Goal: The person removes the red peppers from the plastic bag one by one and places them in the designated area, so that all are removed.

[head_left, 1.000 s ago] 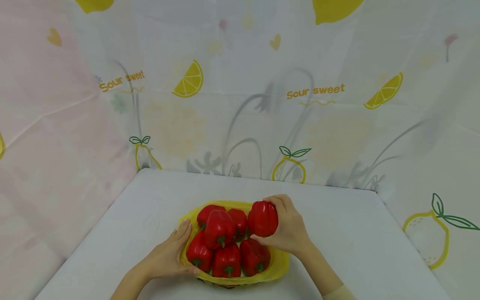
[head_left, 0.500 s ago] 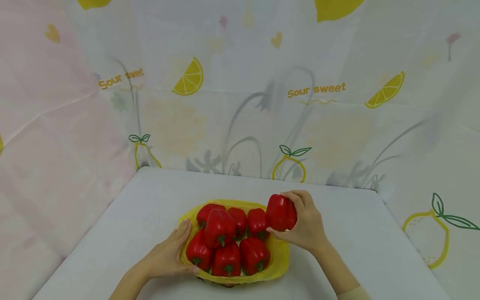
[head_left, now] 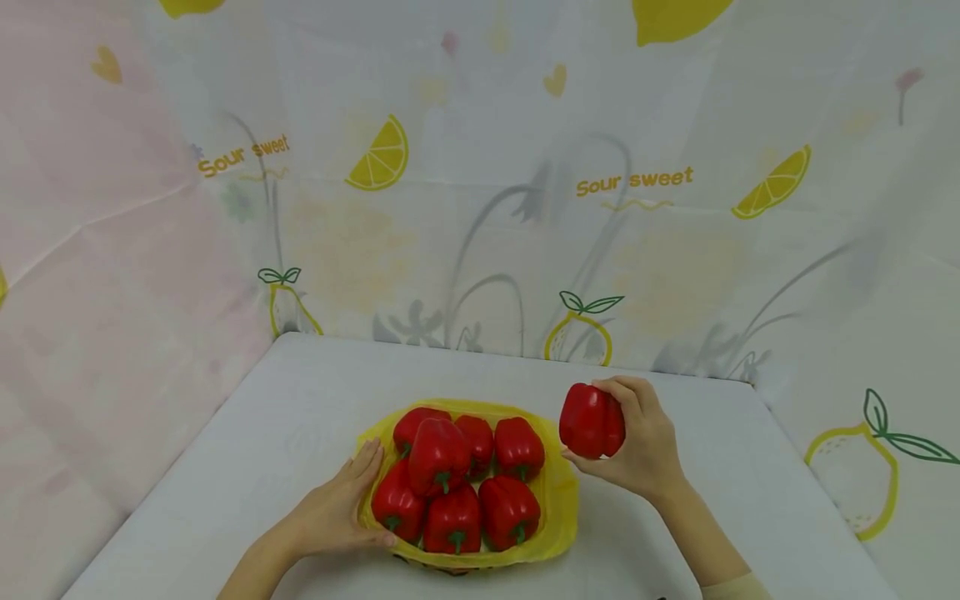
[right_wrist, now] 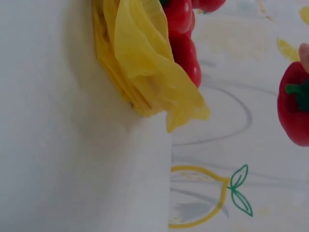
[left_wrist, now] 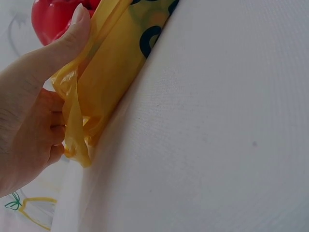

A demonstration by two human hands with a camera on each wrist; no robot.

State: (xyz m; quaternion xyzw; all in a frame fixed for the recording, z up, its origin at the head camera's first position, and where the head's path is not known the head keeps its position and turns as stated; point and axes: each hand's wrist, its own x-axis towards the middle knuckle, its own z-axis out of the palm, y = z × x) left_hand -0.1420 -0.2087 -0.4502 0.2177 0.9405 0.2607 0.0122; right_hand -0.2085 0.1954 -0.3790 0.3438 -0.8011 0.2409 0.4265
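Observation:
A red bell pepper (head_left: 588,421) is held in the air by my right hand (head_left: 647,442), fingers over its top and thumb beneath. It is just right of an open yellow plastic bag (head_left: 558,521). In the right wrist view the held pepper (right_wrist: 289,113) shows its green stem, with only a fingertip of the hand visible. My left hand (head_left: 337,510) holds the bag's left side. The left wrist view shows the thumb (left_wrist: 72,41) over the rim and the fingers curled against the bunched plastic (left_wrist: 75,130). Several red peppers (head_left: 510,504) fill the bag, one (head_left: 440,454) lying on top.
The bag stands on a white table (head_left: 712,483), towards its front edge. Behind and beside the table hangs a pale cloth (head_left: 480,250) printed with lemons and lettering. Dark print (left_wrist: 150,41) marks the bag's side.
My right hand has carried its pepper right, from over the bag to just beyond its right side, uncovering another pepper in the bag. The left hand has stayed on the bag.

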